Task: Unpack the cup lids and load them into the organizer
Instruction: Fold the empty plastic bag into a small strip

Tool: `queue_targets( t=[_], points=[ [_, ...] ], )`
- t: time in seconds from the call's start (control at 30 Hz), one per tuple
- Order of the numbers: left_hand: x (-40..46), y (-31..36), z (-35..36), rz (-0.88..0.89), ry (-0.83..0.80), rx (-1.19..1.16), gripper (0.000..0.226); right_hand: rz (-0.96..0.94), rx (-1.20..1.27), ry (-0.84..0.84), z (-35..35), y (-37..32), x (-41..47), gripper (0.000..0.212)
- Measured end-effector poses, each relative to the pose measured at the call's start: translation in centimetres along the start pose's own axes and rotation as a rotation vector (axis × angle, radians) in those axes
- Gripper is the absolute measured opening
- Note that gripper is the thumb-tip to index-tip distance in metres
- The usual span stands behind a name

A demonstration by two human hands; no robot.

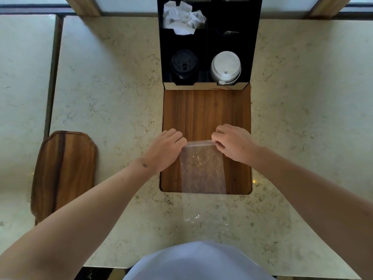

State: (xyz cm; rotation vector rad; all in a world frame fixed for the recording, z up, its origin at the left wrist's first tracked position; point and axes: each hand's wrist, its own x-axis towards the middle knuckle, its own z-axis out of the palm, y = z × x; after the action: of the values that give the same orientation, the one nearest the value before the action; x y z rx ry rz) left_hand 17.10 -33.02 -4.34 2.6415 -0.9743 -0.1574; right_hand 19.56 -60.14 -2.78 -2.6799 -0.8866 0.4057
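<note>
While you stand at the stone counter (105, 81), no writing can be read anywhere. 1 black organizer (207, 39) sits at the back, holding 1 black lid stack (184, 64), 1 white lid stack (226, 66) and crumpled paper (182, 18). 2 wooden boards show: 1 inset board (201, 110) and 1 tray (64, 170) far left. Your left hand (164, 149) and right hand (235, 143) each pinch the top edge of 1 clear plastic bag (202, 170) lying on the inset board.

two lid stacks (184, 64) (226, 66), one plastic bag (202, 168), two wooden boards (206, 110) (64, 170), one organizer (210, 41), two hands (164, 150) (234, 142).
</note>
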Motion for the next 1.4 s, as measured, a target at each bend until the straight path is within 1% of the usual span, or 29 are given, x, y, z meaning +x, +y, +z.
queue_targets(
  t=[0.07, 0.2, 0.27, 0.33, 0.4, 0.53, 0.57, 0.6, 0.67, 0.7, 0.8, 0.87, 0.97, 1.07, 1.13, 1.23, 1.33, 1.4],
  points=[
    [-0.7, -0.1, 0.4, 0.016, 0.025, 0.008, 0.011, -0.023, -0.013, 0.000, 0.2, -0.2, -0.7, 0.005],
    [-1.9, 0.0, 0.8, 0.007, 0.064, -0.012, 0.013, -0.048, -0.004, 0.031, 0.3, -0.5, -2.2, 0.011],
    [-2.3, 0.4, 0.8, -0.038, 0.069, -0.040, 0.024, -0.034, 0.019, 0.047, 0.3, -0.6, -2.7, 0.017],
    [-2.4, 0.8, 0.9, -0.095, 0.087, -0.055, 0.027, 0.004, 0.037, 0.038, 0.3, -0.8, -2.8, 0.019],
    [-2.1, 1.1, 0.9, -0.156, 0.097, -0.072, 0.019, 0.076, 0.077, 0.017, 0.1, -1.0, -2.3, 0.016],
    [-1.2, 1.8, 0.6, -0.309, 0.055, -0.154, 0.006, 0.206, 0.156, -0.052, 0.1, -1.0, -1.0, 0.004],
    [-1.0, 2.0, 0.5, -0.361, 0.041, -0.183, 0.003, 0.230, 0.176, -0.070, 0.1, -1.0, -0.7, 0.005],
    [-0.7, 2.0, 0.5, -0.419, 0.035, -0.218, 0.006, 0.249, 0.195, -0.084, 0.1, -0.9, -0.4, 0.010],
    [-0.3, 1.9, 0.7, -0.529, 0.012, -0.292, 0.022, 0.262, 0.222, -0.112, 0.1, -0.7, -0.1, 0.023],
    [-0.2, 1.9, 0.7, -0.552, -0.003, -0.311, 0.024, 0.253, 0.219, -0.122, 0.2, -0.7, 0.0, 0.023],
    [-0.4, 2.1, 0.6, -0.507, -0.014, -0.299, 0.006, 0.209, 0.170, -0.148, 0.1, -0.6, -0.1, 0.007],
    [-1.0, 2.4, 0.4, -0.415, 0.027, -0.267, 0.009, 0.170, 0.149, -0.148, 0.0, -0.7, -0.6, 0.008],
    [-2.1, 2.8, 0.7, -0.229, 0.067, -0.169, 0.011, 0.075, 0.088, -0.114, 0.0, -0.9, -1.5, 0.009],
    [-3.1, 3.2, 1.4, -0.132, 0.076, -0.091, 0.007, 0.001, 0.037, -0.085, 0.3, -1.3, -2.5, 0.005],
    [-3.8, 3.4, 1.8, -0.110, 0.070, -0.077, 0.009, -0.040, 0.022, -0.069, 0.7, -1.5, -3.2, 0.006],
    [-4.5, 3.8, 1.9, -0.124, 0.041, -0.091, 0.015, -0.073, 0.016, -0.042, 1.2, -1.4, -4.3, 0.011],
    [-4.9, 4.5, 1.4, -0.154, 0.054, -0.153, 0.014, -0.053, 0.052, -0.014, 1.3, -1.4, -5.1, 0.020],
    [-4.8, 5.0, 1.2, -0.200, 0.052, -0.187, 0.013, -0.013, 0.064, -0.002, 1.2, -1.6, -5.2, 0.019]
  ],
)
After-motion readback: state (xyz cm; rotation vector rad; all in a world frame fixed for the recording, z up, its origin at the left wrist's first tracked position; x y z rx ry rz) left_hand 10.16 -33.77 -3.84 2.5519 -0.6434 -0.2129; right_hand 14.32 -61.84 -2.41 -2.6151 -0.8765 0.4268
